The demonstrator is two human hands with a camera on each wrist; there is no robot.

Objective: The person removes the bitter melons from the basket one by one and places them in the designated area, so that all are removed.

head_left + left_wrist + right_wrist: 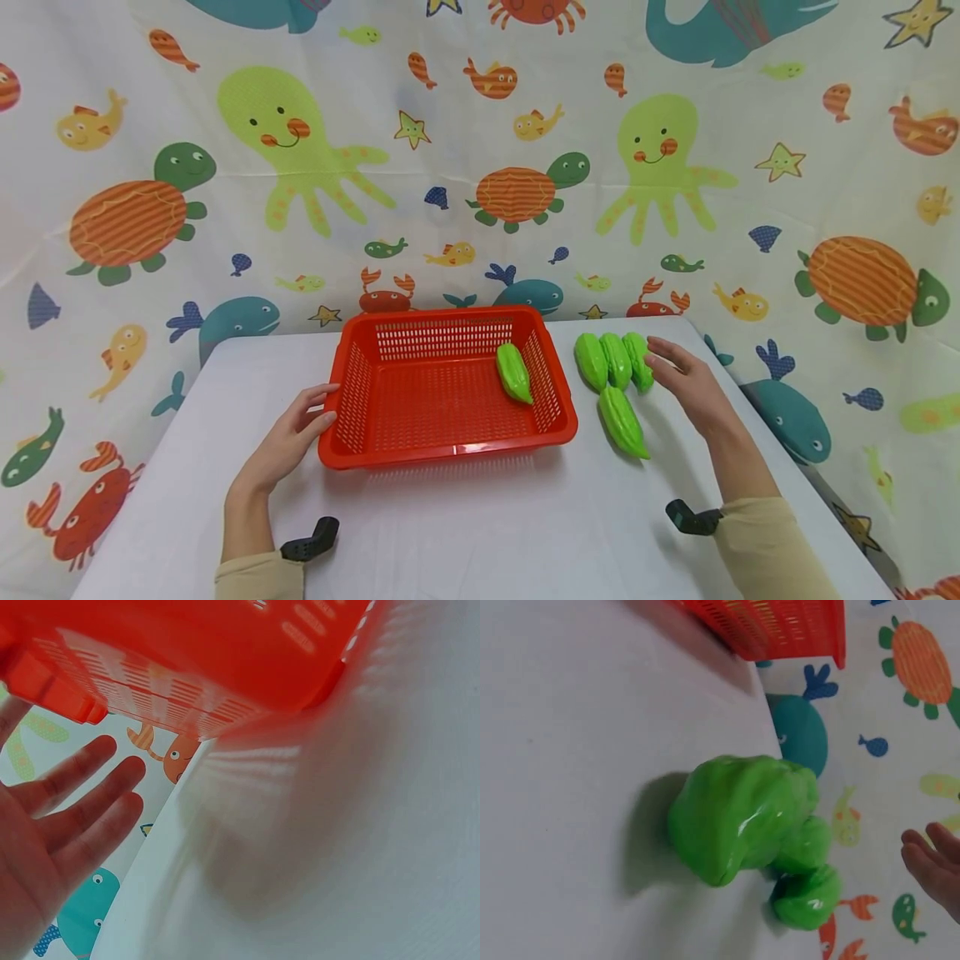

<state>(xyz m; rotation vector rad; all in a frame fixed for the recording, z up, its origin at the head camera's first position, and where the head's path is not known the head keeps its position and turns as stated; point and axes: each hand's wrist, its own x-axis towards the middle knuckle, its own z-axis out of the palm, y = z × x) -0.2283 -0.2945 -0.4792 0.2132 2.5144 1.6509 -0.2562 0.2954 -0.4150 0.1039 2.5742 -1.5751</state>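
A red plastic basket (442,454) with slotted walls stands on the table, and one green, ridged, pointed bitter melon (513,372) lies inside it at the right. My left hand (294,433) is at the basket's left rim, fingers extended; in the left wrist view, part of that hand (56,832) shows below the rim. Right of the basket, three bitter melons (616,361) lie side by side, with another bitter melon (623,423) in front of them. My right hand (692,382) hovers beside the rightmost one, fingers loosely bent and holding nothing.
A white table (465,533) carries everything. Behind it and around its sides hangs a cloth (450,275) printed with sea animals. Each forearm wears a black wrist device, a left one (310,540) and a right one (692,518).
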